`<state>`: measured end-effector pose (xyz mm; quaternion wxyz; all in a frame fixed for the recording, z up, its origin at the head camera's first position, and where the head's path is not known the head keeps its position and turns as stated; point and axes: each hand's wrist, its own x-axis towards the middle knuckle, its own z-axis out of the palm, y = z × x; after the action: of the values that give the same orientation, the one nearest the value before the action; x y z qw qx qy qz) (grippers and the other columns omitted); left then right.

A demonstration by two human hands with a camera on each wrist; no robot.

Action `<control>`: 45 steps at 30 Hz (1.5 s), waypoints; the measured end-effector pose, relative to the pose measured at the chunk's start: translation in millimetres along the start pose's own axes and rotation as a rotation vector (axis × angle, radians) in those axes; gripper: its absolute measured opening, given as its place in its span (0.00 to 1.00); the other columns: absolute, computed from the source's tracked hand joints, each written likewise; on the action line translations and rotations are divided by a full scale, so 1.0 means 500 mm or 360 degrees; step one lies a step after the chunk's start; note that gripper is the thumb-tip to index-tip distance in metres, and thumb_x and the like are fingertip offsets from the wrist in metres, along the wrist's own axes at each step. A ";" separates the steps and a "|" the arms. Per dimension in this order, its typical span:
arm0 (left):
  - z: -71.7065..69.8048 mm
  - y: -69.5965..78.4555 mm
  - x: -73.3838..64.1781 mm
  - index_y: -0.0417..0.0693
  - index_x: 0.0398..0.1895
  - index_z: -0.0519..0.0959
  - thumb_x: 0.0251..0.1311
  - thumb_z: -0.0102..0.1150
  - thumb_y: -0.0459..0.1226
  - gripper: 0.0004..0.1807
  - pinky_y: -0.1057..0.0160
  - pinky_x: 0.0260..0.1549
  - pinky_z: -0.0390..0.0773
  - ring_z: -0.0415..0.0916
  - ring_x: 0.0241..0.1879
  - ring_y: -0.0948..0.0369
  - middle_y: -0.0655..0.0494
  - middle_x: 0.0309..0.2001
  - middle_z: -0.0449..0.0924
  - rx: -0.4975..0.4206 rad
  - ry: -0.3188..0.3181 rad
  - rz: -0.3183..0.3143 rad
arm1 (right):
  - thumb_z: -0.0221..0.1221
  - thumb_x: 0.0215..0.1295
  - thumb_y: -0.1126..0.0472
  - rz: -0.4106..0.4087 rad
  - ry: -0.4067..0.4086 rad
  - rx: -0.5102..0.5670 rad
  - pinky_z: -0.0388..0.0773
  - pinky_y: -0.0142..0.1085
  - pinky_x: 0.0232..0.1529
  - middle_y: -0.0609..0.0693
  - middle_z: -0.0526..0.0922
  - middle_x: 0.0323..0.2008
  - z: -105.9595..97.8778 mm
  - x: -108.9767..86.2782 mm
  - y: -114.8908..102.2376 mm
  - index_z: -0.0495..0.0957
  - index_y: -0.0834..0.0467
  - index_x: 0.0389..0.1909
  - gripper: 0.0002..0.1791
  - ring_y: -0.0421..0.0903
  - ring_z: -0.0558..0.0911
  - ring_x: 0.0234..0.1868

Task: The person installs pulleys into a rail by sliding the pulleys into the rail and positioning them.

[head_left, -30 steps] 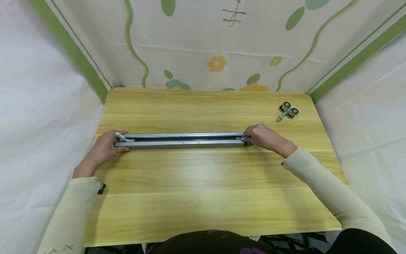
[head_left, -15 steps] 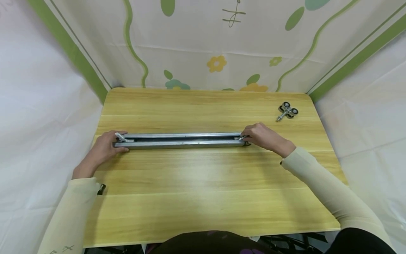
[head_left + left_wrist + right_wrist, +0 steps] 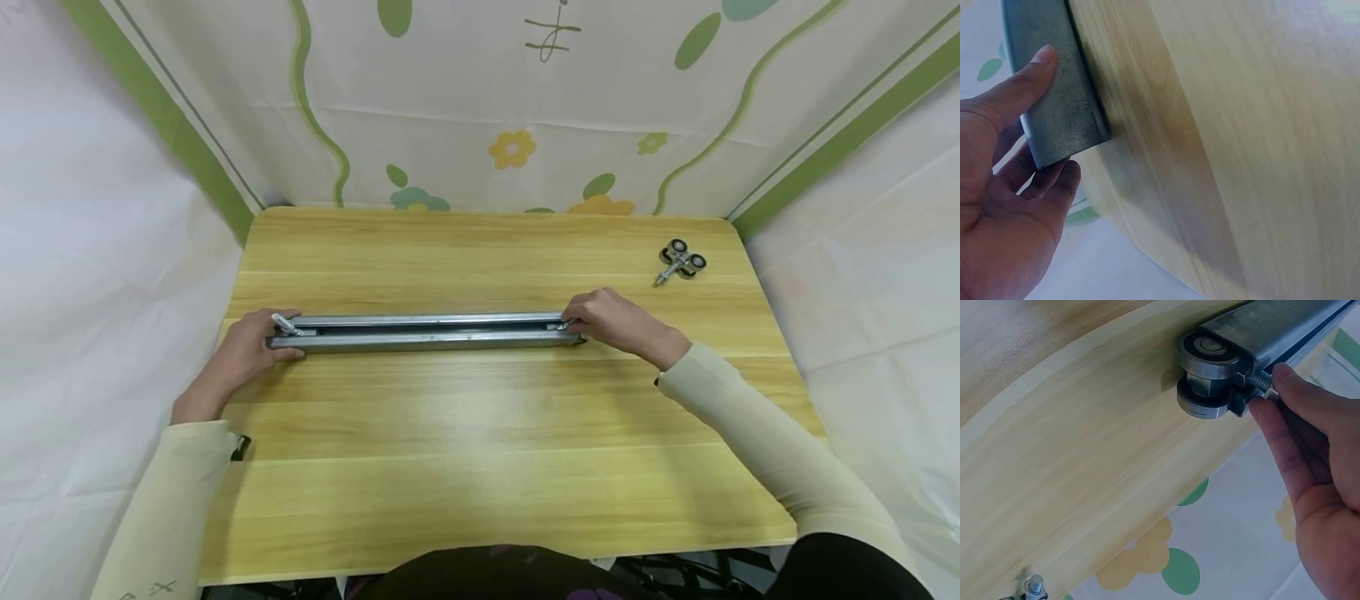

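A steel channel rail (image 3: pixel 435 340) with a slot along its top lies across the table. My left hand (image 3: pixel 247 348) grips its left end, thumb along the near wall in the left wrist view. A bolt (image 3: pixel 284 323) sticks up from the slot there, slanted. At the right end, my right hand (image 3: pixel 618 327) pinches the threaded bolt (image 3: pixel 1262 380) of a roller trolley (image 3: pixel 1211 359) between thumb and fingers. One pair of the trolley's wheels shows outside the rail's end in the right wrist view; its other part is hidden within the rail.
Another roller trolley (image 3: pixel 681 261) lies at the back right of the wooden table (image 3: pixel 480 467), its bolt toward the near left. A white cloth backdrop (image 3: pixel 450 92) with flower prints stands behind the table, and white cloth hangs on both sides.
My right hand has moved slightly left with the trolley, which sits farther into the rail's right end. The left hand and rail have stayed put.
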<state>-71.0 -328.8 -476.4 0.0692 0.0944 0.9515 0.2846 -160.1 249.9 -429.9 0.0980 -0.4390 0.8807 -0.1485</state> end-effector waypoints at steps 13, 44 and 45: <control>0.001 0.002 -0.007 0.29 0.65 0.77 0.52 0.81 0.31 0.36 0.28 0.57 0.72 0.74 0.59 0.26 0.20 0.58 0.77 -0.0016 0.0038 0.0013 | 0.73 0.63 0.71 -0.0008 -0.0014 -0.0002 0.89 0.41 0.40 0.56 0.92 0.42 0.000 0.012 -0.006 0.90 0.63 0.44 0.10 0.49 0.91 0.38; 0.000 0.003 -0.001 0.29 0.66 0.76 0.54 0.80 0.31 0.36 0.27 0.58 0.72 0.73 0.59 0.25 0.19 0.59 0.76 0.0002 0.0017 0.0001 | 0.72 0.64 0.71 -0.0054 0.0008 -0.0016 0.89 0.39 0.41 0.54 0.92 0.40 0.012 0.057 -0.036 0.90 0.63 0.41 0.06 0.48 0.91 0.39; 0.000 0.004 -0.001 0.29 0.66 0.76 0.53 0.80 0.31 0.36 0.27 0.58 0.72 0.73 0.59 0.25 0.19 0.59 0.76 0.0002 0.0018 0.0003 | 0.72 0.64 0.70 -0.0057 0.0008 -0.0014 0.89 0.39 0.41 0.54 0.92 0.40 0.012 0.058 -0.036 0.90 0.63 0.41 0.06 0.48 0.91 0.39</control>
<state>-70.1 -327.6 -475.3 0.0634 0.0937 0.9519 0.2847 -162.1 215.3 -430.3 0.0913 -0.4546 0.8737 -0.1474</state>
